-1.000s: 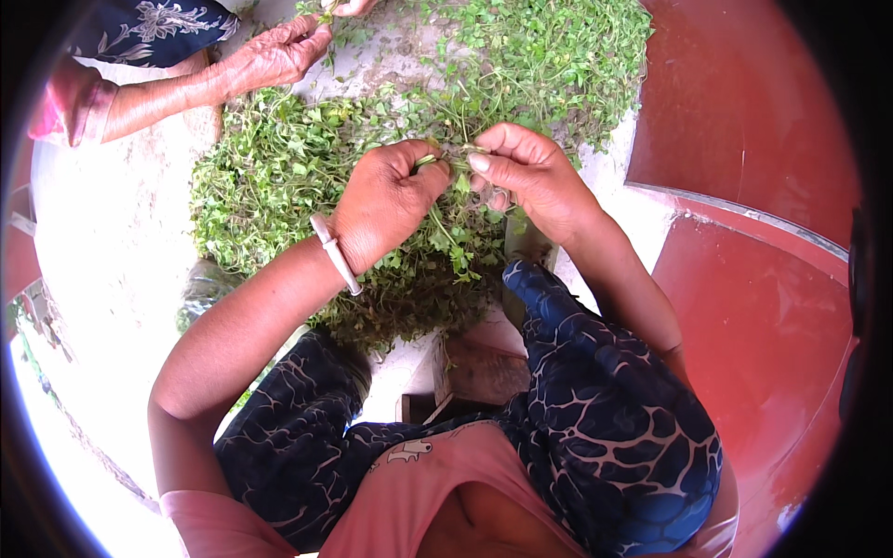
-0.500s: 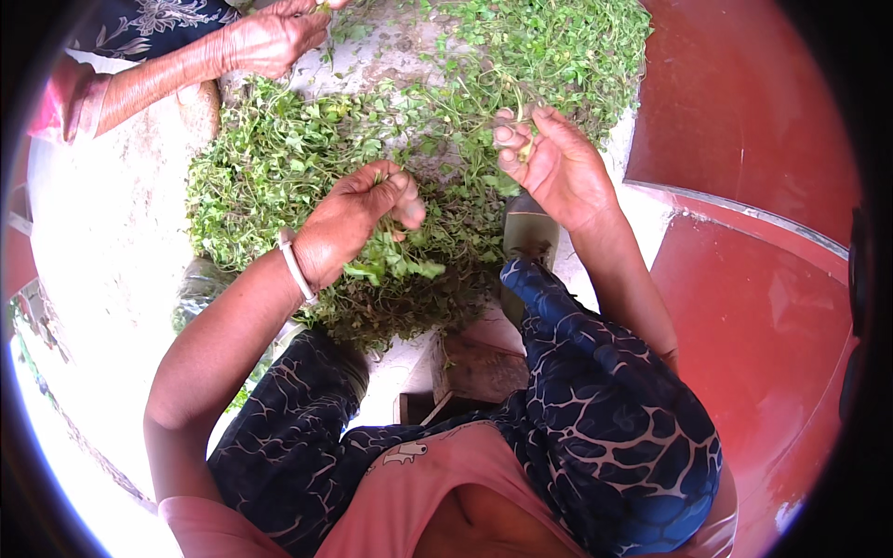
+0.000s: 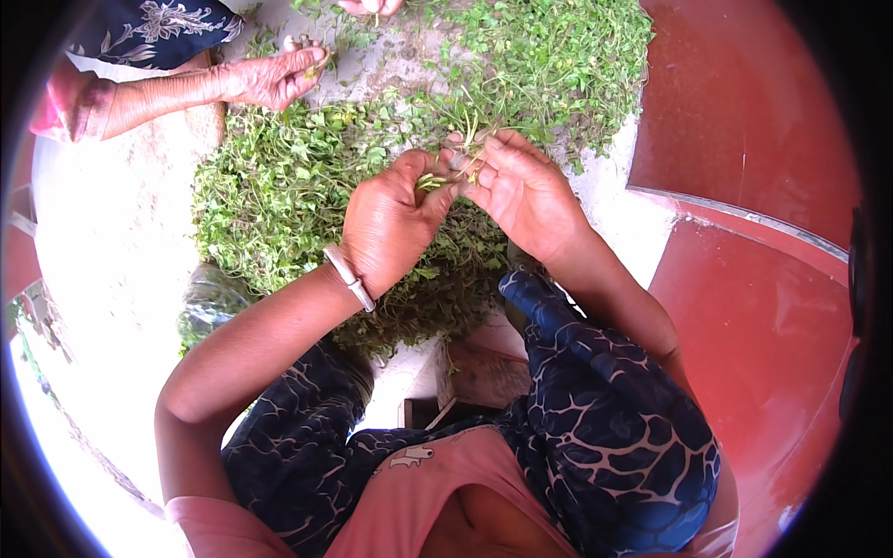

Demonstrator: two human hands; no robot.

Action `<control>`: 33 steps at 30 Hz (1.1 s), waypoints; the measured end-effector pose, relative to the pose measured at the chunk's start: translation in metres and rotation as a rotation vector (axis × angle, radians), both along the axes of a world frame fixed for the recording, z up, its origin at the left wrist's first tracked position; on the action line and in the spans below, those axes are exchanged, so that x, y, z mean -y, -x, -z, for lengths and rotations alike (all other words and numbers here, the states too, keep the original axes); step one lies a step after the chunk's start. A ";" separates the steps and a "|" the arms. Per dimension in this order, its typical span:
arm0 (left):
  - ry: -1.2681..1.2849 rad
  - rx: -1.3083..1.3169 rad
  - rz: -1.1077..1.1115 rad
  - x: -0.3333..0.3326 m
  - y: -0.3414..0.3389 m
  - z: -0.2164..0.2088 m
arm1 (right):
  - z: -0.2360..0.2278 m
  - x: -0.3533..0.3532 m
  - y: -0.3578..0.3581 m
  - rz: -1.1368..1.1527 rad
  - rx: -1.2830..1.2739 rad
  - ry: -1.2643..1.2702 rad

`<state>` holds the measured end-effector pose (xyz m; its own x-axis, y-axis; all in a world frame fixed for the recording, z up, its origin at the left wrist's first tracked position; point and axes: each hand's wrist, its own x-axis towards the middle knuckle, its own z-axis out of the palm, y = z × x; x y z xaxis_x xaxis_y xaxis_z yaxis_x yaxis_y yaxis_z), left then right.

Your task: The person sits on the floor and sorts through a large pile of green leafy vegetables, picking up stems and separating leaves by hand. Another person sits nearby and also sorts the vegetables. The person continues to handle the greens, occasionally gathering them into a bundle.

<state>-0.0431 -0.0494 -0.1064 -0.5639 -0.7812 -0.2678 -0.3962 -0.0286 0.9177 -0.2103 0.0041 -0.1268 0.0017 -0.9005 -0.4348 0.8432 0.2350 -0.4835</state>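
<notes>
My left hand, with a pale bangle on its wrist, is closed on green stems that show between thumb and fingers. Close against it, my right hand pinches a few thin leafy stems with thumb and fingertips. Both hands meet above a wide heap of leafy greens spread on the ground. Some of the fingertips are hidden behind the stems and the other hand.
At the upper left a co-worker's hand holds a small sprig; another hand shows at the top edge. A clear plastic bag lies left of the heap. A wooden block stands between my legs, and red panels line the right.
My left hand has moved up and right to meet my right hand, which has come slightly down and left. The co-worker's hand has lowered and turned, apart from the other hand.
</notes>
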 end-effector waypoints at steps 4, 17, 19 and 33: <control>0.383 0.188 0.140 0.003 0.003 -0.006 | 0.005 -0.006 -0.003 -0.005 0.020 0.020; 0.069 -0.006 0.134 0.005 0.001 0.012 | 0.009 -0.016 -0.009 -0.052 -0.042 -0.052; -0.167 -0.079 0.043 0.006 0.001 0.013 | 0.010 -0.018 -0.009 -0.069 -0.056 -0.015; -0.704 -0.225 -0.289 0.041 -0.067 -0.005 | 0.034 -0.076 0.003 -0.899 -1.375 0.564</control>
